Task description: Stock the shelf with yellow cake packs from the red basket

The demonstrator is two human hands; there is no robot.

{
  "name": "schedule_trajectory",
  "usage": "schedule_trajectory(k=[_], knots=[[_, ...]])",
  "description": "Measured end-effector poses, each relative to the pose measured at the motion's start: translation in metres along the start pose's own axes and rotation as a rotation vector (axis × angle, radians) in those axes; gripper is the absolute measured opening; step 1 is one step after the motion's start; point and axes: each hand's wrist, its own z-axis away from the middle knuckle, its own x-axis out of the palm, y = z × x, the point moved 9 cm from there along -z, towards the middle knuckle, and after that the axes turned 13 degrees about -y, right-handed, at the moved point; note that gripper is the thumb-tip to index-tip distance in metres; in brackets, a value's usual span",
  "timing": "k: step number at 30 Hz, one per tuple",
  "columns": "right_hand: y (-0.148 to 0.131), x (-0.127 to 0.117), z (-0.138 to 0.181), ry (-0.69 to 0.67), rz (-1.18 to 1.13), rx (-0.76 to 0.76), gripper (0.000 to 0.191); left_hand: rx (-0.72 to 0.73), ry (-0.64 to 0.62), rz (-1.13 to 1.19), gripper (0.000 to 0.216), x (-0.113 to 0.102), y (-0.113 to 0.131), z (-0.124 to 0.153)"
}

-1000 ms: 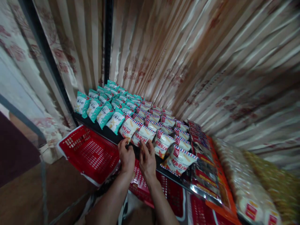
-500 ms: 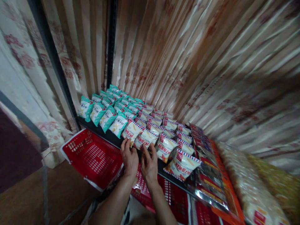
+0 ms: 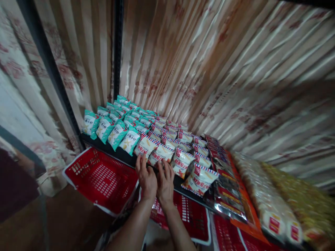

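White snack bags with striped edges and red lettering stand in rows on a dark shelf [image 3: 119,152]. My left hand [image 3: 147,180] is at the lower edge of the leftmost front snack bag [image 3: 147,144], its fingers stretched out. Just beside it, my right hand [image 3: 165,179] reaches to the bottom of the neighbouring snack bag [image 3: 161,153], fingers extended and slightly apart. Neither hand is closed around a bag; whether the fingertips press on them I cannot tell. Two more front bags, a middle one [image 3: 182,162] and a right one [image 3: 200,178], lean to the right of my hands.
Teal snack bags [image 3: 108,129] fill the shelf's left part. Dark flat packets [image 3: 227,184], an orange package [image 3: 247,209] and long clear bags [image 3: 258,188] lie to the right. Below the shelf are red baskets [image 3: 104,177]. A dark post [image 3: 52,66] and pleated curtains [image 3: 162,62] surround the shelf.
The view has shifted, so the shelf sits slightly further left. My hands have drawn closer together, the right one moving towards the left. The front bags keep nearly the same arrangement.
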Motion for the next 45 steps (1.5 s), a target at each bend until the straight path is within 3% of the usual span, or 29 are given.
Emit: schedule_trajectory(k=[10,17,22,28,33,38,45], knots=[[-0.026,-0.008,0.007,-0.010,0.063,0.039,0.064,0.045,-0.028,0.015,0.046,-0.024,0.001,0.005],[-0.043,-0.007,0.016,-0.012,0.043,0.025,0.070,-0.020,0.042,0.014,0.034,-0.047,-0.018,0.014],[-0.060,-0.010,0.030,0.009,0.002,0.015,0.059,-0.059,-0.038,0.030,0.033,-0.048,-0.024,0.027],[-0.083,-0.027,0.059,0.063,0.009,0.070,0.044,-0.174,-0.167,-0.059,0.030,-0.078,-0.025,0.040],[-0.107,-0.044,0.065,0.085,-0.008,0.098,0.037,-0.173,-0.306,-0.169,0.026,-0.107,-0.016,0.046],[-0.138,-0.067,0.040,0.090,-0.019,0.017,0.039,-0.029,-0.387,-0.232,0.032,-0.130,0.003,0.053],[-0.195,-0.148,-0.020,0.149,0.021,-0.066,0.036,0.146,-0.486,-0.315,0.040,-0.185,-0.018,0.030]])
